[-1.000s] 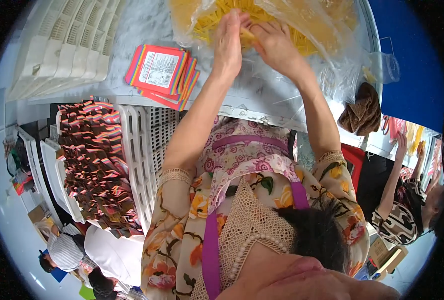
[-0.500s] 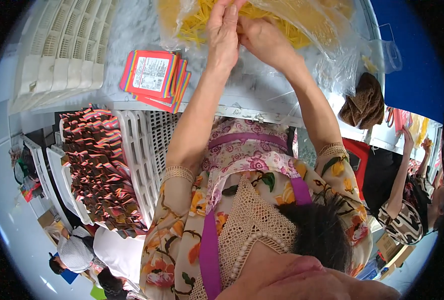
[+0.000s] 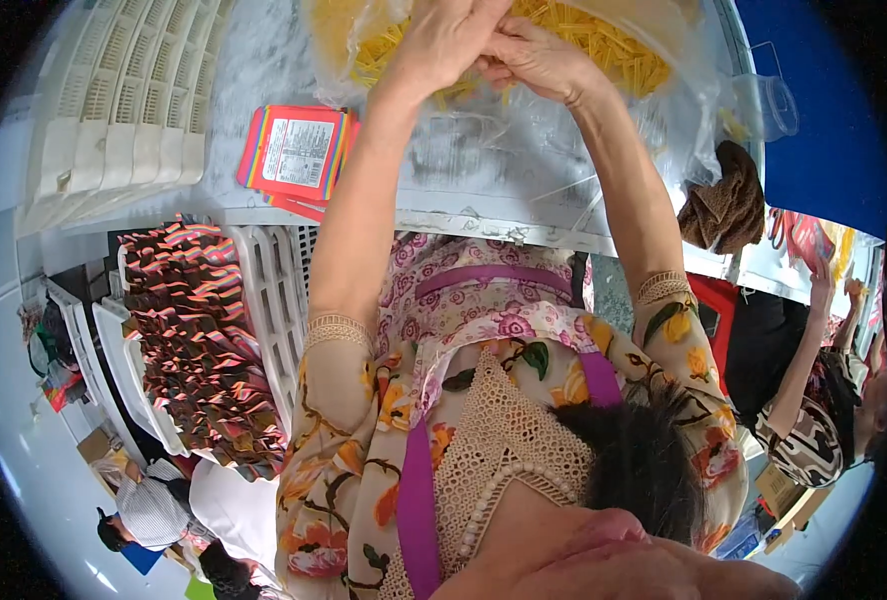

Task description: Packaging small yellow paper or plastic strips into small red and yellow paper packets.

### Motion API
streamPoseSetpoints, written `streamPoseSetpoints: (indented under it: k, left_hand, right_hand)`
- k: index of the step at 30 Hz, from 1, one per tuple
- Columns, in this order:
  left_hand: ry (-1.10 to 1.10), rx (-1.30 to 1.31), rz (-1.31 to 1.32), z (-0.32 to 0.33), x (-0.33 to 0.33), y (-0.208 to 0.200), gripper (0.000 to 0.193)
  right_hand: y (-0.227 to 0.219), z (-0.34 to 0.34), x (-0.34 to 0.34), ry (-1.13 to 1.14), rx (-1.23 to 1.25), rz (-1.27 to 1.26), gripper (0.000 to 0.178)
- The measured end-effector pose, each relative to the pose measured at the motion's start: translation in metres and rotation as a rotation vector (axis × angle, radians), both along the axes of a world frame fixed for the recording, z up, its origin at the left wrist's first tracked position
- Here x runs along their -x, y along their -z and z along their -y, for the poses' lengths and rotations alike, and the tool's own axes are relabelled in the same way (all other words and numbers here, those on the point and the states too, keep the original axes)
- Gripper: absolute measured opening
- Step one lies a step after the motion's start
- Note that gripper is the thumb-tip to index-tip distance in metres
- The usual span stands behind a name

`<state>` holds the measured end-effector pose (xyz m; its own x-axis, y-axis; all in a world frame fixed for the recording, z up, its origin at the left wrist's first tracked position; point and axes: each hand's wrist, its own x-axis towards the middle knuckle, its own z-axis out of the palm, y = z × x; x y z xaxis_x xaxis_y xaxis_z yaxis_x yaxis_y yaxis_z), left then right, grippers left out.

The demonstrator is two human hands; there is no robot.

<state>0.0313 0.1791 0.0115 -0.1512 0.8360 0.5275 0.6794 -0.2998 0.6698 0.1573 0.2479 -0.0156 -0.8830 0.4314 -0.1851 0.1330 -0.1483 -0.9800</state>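
Both hands meet above an opened clear plastic bag (image 3: 699,130) at the top of the view, with many short yellow strips (image 3: 604,45) lying in it. My left hand (image 3: 444,45) is curled, its fingertips against the other hand and partly cut off by the upper edge. My right hand (image 3: 549,65) has its fingers bent and drawn together beside it. Whatever sits between the fingers is hidden. Left of my left forearm, a stack of flat red packets (image 3: 309,150) with rainbow edges and white labels rests on the table.
Pale plastic baskets (image 3: 124,130) stand at the table's left. Below the table edge, a white crate (image 3: 264,320) is full of dark, rainbow-edged packets (image 3: 199,340). A brown cloth (image 3: 729,200) hangs at the right corner near a clear cup (image 3: 779,108). Co-workers are at lower left and far right.
My left hand has shifted left and turned, its forearm now covering part of the red packets. My right hand has opened out slightly from a tighter curl, and more yellow strips show on the right.
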Motion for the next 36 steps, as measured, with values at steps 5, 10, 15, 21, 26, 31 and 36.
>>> streamPoseSetpoints:
  k: [5, 10, 15, 21, 26, 31, 36]
  left_hand:
    - [-0.158, 0.173, 0.27, 0.03, 0.012, 0.002, 0.028]
    - [-0.182, 0.369, -0.146, 0.043, -0.039, 0.042, 0.024]
    - [-0.25, 0.579, -0.376, 0.043, -0.043, 0.061, 0.021]
    - [-0.217, 0.439, 0.17, 0.055, -0.045, 0.045, 0.02]
    - [-0.133, 0.301, 0.393, 0.075, -0.043, 0.047, 0.021]
    - [0.155, 0.284, 1.573, 0.077, -0.04, 0.056, 0.033]
    - [0.084, 0.144, 2.037, 0.084, -0.044, 0.027, 0.037]
  right_hand:
    - [0.013, -0.006, -0.034, 0.296, -0.196, 0.106, 0.035]
    - [0.021, 0.009, -0.061, 0.45, -0.182, 0.081, 0.037]
    - [0.03, 0.031, -0.065, 0.606, -0.147, 0.2, 0.04]
    - [0.021, 0.056, -0.033, 0.628, -0.166, -0.1, 0.034]
    - [0.026, 0.058, -0.021, 0.779, -0.157, -0.231, 0.026]
    - [0.005, 0.067, -0.001, 0.84, -0.041, -0.422, 0.019]
    - [0.021, 0.087, 0.008, 0.636, -0.276, -0.401, 0.018]
